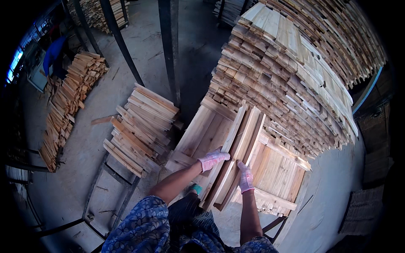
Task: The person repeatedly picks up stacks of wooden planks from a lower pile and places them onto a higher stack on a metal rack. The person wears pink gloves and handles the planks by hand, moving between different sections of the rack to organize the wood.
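My left hand [214, 160], in a pinkish knit glove, closes on the left side of several long wooden boards [230, 168]. On their right side my right hand [245, 177], gloved alike, grips them with the thumb along the wood. The boards stand side by side on edge, pointing away from me. Under and left of them lies a flat wooden panel [202, 135] with crosspieces. To the right, beside my right hand, is a stack of similar panels [274, 170]. The undersides of the boards and some of my fingertips are hidden.
A high stack of boards [270, 80] rises at the far right. Loose planks [137, 126] lie on a metal frame [110, 173] at the left. Dark metal posts [168, 46] stand ahead. A person in blue [54, 57] bends by a long wood pile [69, 101] at far left.
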